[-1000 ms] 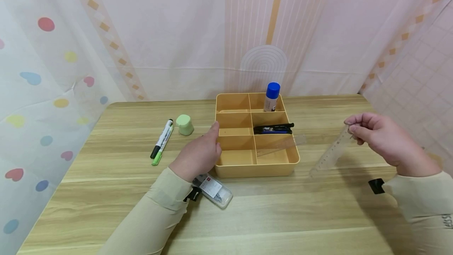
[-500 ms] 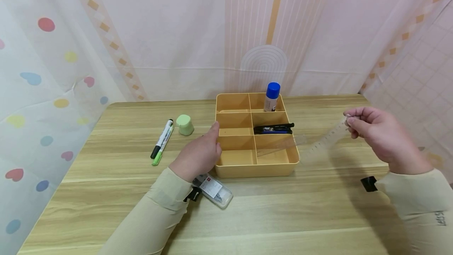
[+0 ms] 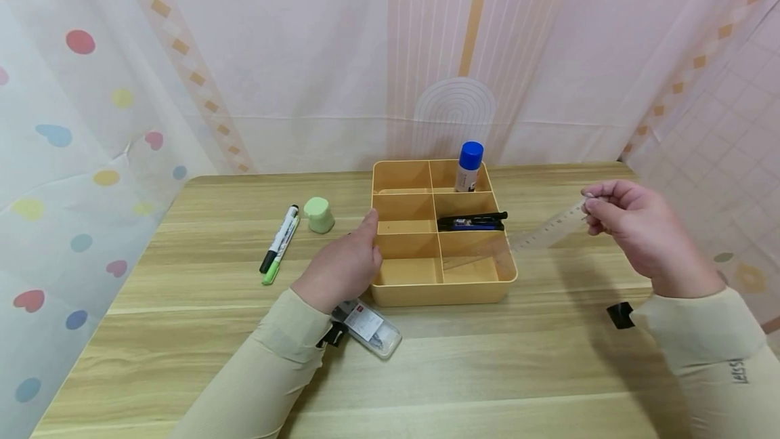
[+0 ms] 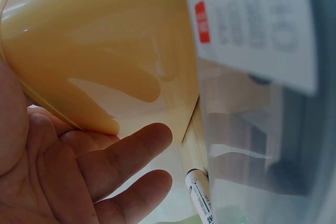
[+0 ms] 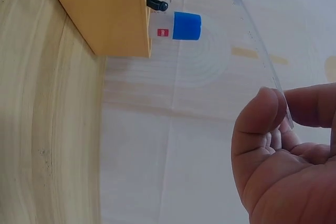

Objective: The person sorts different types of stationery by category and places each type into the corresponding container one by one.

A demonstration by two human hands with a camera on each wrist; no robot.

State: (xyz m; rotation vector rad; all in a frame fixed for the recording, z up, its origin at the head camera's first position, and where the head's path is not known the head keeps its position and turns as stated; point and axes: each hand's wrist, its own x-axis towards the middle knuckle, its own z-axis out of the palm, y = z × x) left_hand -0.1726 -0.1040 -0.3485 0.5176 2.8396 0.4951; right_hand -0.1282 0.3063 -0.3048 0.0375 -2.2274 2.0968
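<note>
My right hand point(image 3: 634, 236) pinches one end of a clear ruler point(image 3: 553, 225) between thumb and forefinger. The ruler slants down leftward, its far end at the right rim of a yellow six-compartment organizer point(image 3: 441, 293). In the right wrist view that ruler point(image 5: 258, 40) looks slightly bowed. A second clear ruler point(image 3: 474, 255) leans in the front right compartment. My left hand point(image 3: 341, 266) rests against the organizer's left side; in the left wrist view its fingers point(image 4: 128, 161) are fairly straight beside the outer wall. Dark pens point(image 3: 469, 223) lie in the middle right compartment.
A blue-capped glue stick point(image 3: 468, 168) stands in the back right compartment. Left of the organizer are a black-and-white marker point(image 3: 278, 239), a green marker point(image 3: 282, 249) and a pale green lump-shaped object point(image 3: 319, 215). A clear plastic case point(image 3: 370, 329) lies by my left wrist.
My right hand has moved left and slightly up, swinging the ruler's lower end from the tabletop area to the organizer's right rim. The left hand and organizer have stayed put.
</note>
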